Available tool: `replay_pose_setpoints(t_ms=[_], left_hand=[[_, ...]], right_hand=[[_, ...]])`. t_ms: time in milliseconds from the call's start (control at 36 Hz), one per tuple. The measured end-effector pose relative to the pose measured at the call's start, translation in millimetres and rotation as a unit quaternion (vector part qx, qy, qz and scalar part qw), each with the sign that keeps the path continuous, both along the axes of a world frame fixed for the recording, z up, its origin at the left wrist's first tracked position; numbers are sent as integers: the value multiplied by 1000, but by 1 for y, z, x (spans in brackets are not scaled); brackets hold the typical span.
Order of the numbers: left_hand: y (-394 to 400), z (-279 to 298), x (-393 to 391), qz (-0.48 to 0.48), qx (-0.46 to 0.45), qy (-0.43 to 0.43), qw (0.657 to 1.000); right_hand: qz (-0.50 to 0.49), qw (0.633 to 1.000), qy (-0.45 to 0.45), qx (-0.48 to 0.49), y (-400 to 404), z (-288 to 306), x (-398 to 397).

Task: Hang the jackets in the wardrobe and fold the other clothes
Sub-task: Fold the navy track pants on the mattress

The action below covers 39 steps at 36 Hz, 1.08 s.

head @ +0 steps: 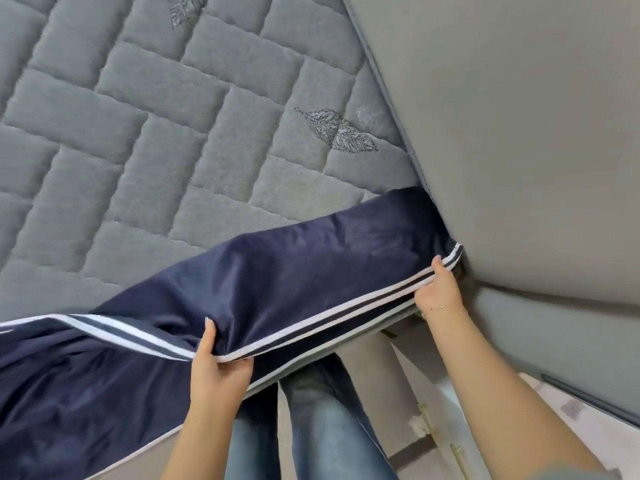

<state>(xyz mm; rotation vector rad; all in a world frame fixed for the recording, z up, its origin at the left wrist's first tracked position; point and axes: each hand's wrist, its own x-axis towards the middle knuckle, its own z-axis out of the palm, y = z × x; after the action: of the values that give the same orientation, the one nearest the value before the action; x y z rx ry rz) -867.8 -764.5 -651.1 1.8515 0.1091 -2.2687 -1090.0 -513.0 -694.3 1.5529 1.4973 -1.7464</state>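
**Navy trousers being laid flat for folding**

Navy-blue soft-fabric trousers with white side stripes [277, 282] are spread across the near edge of the grey quilted mattress [173, 133], one end reaching the corner by the grey padded headboard [519, 133]; striped seam is pinched by the left hand [218, 375], thumb on top and fingers curled under; the same seam near the corner is gripped by the right hand [438, 289], fingers clamped round the edge. Judgement: seam should be kept taut between both hands; stripes should be aligned; fabric should be smoothed flat before the fold is made; overhang at the near edge should be pulled onto the mattress.
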Motion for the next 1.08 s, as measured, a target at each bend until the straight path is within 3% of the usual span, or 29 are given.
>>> replay_pose_setpoints(t_ms=[83, 222, 417, 611, 694, 778, 861, 944, 1000, 1083], left_hand=[[15, -10, 11, -37, 7, -51, 998], [20, -30, 15, -47, 11, -126, 991], [29, -32, 21, -85, 19, -126, 988], [5, -24, 26, -216, 21, -144, 965], [-23, -17, 44, -214, -4, -189, 958], [-58, -8, 73, -207, -96, -254, 940], [-109, 1, 103, -202, -262, -289, 898], [-172, 7, 131, -244, -390, -305, 834], [-219, 6, 153, -330, -466, -311, 759], [-285, -5, 179, -499, -540, -329, 593]], right_hand=[[1, 998, -56, -15, 23, -11, 19], [-9, 999, 7, -34, 36, -23, 19], [-21, 999, 13, -41, 31, -17, 25], [-106, 986, 17, -130, -12, -2, 77], [-56, 992, 5, -112, -48, 1, 119], [-25, 996, -25, -86, -93, 5, 164], [-9, 995, -50, -83, -147, 9, 217], [10, 990, -71, -118, -203, 18, 271], [22, 984, -78, -158, -239, 23, 305], [55, 979, -84, -179, -290, 33, 342]])
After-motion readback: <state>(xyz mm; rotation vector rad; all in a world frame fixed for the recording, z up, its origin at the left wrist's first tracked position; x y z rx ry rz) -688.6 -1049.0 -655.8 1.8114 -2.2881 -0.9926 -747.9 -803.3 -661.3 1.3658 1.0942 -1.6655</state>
